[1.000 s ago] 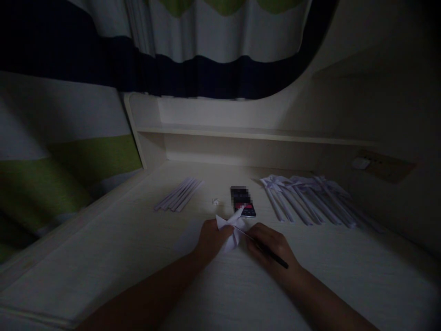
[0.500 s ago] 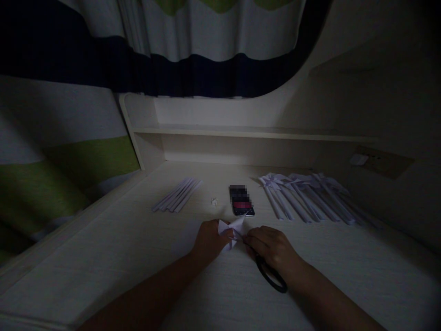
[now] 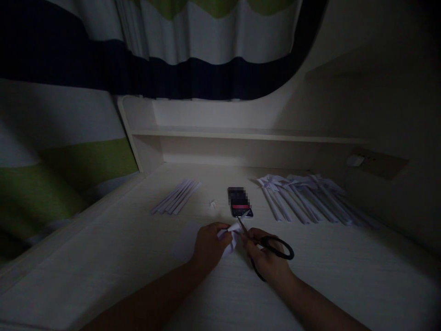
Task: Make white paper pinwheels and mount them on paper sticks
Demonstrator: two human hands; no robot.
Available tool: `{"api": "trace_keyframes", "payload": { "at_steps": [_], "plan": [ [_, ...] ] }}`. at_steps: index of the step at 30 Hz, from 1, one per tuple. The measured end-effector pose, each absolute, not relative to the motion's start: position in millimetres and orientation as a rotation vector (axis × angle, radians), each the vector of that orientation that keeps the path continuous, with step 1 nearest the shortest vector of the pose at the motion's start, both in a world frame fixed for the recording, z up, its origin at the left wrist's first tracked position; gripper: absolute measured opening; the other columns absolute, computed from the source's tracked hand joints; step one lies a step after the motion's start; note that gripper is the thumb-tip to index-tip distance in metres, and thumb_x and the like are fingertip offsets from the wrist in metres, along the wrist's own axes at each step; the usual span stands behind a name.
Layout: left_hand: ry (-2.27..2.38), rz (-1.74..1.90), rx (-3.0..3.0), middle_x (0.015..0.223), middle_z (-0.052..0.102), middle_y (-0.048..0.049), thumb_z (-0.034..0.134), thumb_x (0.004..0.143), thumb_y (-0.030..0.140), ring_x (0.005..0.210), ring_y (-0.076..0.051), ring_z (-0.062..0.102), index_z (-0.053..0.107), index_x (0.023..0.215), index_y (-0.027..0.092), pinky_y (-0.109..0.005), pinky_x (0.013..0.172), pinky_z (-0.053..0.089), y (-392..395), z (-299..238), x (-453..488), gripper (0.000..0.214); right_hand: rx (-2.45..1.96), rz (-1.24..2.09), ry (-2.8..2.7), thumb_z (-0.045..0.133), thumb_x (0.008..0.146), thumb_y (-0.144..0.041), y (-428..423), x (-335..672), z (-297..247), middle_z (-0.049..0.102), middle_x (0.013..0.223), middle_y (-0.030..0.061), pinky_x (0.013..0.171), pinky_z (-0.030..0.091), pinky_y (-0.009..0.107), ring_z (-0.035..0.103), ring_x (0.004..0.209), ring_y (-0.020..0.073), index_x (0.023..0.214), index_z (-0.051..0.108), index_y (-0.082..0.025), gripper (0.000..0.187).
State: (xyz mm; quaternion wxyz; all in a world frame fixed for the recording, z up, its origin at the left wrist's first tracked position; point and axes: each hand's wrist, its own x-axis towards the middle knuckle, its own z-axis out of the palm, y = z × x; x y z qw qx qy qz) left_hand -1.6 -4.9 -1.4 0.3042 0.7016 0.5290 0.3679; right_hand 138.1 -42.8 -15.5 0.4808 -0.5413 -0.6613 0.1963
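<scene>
Head view, dim light: both forearms reach in from the bottom edge over a pale desk. The left hand is curled shut, its fingertips pinching a small folded white paper held just above the desk, between the two hands. The right hand grips black scissors; its fingers are closed through and around the handles, one loop standing out to the right of the knuckles. The blades run up and to the left as one thin line, so they look nearly closed, and the tip touches the upper edge of the paper.

Just beyond the paper lies a phone, flat on the desk. Left of the phone sits a tiny scrap, and farther left a bundle of strips lies at a slant. Right of the phone spreads a pile of folded pieces with long stems, lying side by side.

Behind them a shelf runs across the back of the desk. A striped curtain hangs above and along the left side. A socket sits on the right wall.
</scene>
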Motion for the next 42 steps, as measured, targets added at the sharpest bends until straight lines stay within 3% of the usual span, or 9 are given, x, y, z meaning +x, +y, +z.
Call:
{"api": "trace_keyframes", "payload": {
  "at_steps": [6,11,15,20,28,31,34,38,42],
  "plan": [
    [1.371,0.954,1.853,0.071,0.067,-0.0007,0.053,0.064,0.023,0.064,-0.014,0.059,0.067,0.076,0.017,-0.021,0.06,0.042,-2,-4,-4,0.02,-0.861,-0.284,-2.267,0.039,0.082,-0.013,-41,157,-4,0.057,0.062,0.0047,0.053,0.04,0.026,0.05,0.055,0.0137,0.074,0.056,-0.015,0.019],
    [1.341,0.904,1.853,0.063,0.066,0.0004,0.054,0.063,0.024,0.058,-0.013,0.058,0.067,0.072,0.016,-0.02,0.054,0.041,-3,0,-6,0.017,-0.743,-0.359,-2.425,0.04,0.083,-0.012,-41,166,2,0.06,0.067,0.0067,0.056,0.041,0.029,0.053,0.06,0.0156,0.075,0.058,-0.016,0.02],
    [1.282,0.993,1.801,0.069,0.067,0.0002,0.053,0.064,0.022,0.062,-0.014,0.059,0.067,0.074,0.017,-0.02,0.058,0.043,-6,4,-5,0.018,-0.842,-0.172,-2.126,0.043,0.08,-0.014,-41,158,-6,0.058,0.061,0.0038,0.05,0.041,0.025,0.052,0.053,0.013,0.075,0.057,-0.017,0.015],
    [1.291,1.105,1.762,0.072,0.068,0.0009,0.052,0.066,0.021,0.067,-0.014,0.06,0.068,0.075,0.019,-0.02,0.063,0.044,-12,3,0,0.019,-1.17,0.41,-1.603,0.049,0.076,-0.027,-48,138,-6,0.05,0.046,-0.0018,0.04,0.036,0.021,0.046,0.041,0.0097,0.053,0.051,-0.018,0.025],
    [1.386,1.205,1.709,0.076,0.068,-0.0002,0.05,0.067,0.02,0.066,-0.014,0.06,0.066,0.082,0.018,-0.021,0.061,0.045,-20,5,6,0.023,-1.197,0.863,-1.104,0.055,0.073,-0.036,-51,119,0,0.052,0.044,-0.0006,0.044,0.041,0.023,0.051,0.043,0.0121,0.053,0.05,-0.017,0.028],
    [1.382,1.194,1.768,0.077,0.067,-0.0002,0.05,0.067,0.02,0.067,-0.014,0.06,0.066,0.083,0.019,-0.022,0.061,0.045,-20,2,5,0.023,-1.224,0.732,-1.238,0.051,0.076,-0.035,-52,121,-3,0.051,0.045,-0.001,0.043,0.04,0.022,0.049,0.043,0.0113,0.053,0.049,-0.017,0.029],
    [1.372,1.181,1.799,0.078,0.067,-0.0005,0.05,0.067,0.021,0.07,-0.014,0.06,0.066,0.082,0.019,-0.022,0.064,0.044,-19,1,3,0.022,-1.124,0.336,-1.589,0.047,0.079,-0.027,-49,129,-9,0.052,0.049,-0.0002,0.044,0.039,0.022,0.048,0.044,0.0106,0.056,0.051,-0.018,0.025],
    [1.339,1.142,1.797,0.079,0.068,-0.0015,0.051,0.066,0.02,0.072,-0.015,0.06,0.066,0.082,0.018,-0.022,0.068,0.044,-19,0,1,0.021,-0.804,-0.192,-1.996,0.045,0.077,-0.011,-41,146,-14,0.06,0.062,0.0046,0.049,0.042,0.024,0.053,0.052,0.0125,0.08,0.056,-0.016,0.013],
    [1.301,1.106,1.791,0.078,0.068,-0.0013,0.052,0.066,0.02,0.071,-0.015,0.06,0.066,0.081,0.018,-0.022,0.066,0.044,-19,0,0,0.021,-0.679,-0.357,-2.178,0.046,0.076,-0.009,-37,157,-15,0.062,0.068,0.0069,0.05,0.042,0.026,0.055,0.054,0.0143,0.088,0.055,-0.015,0.016]
  ]
}}
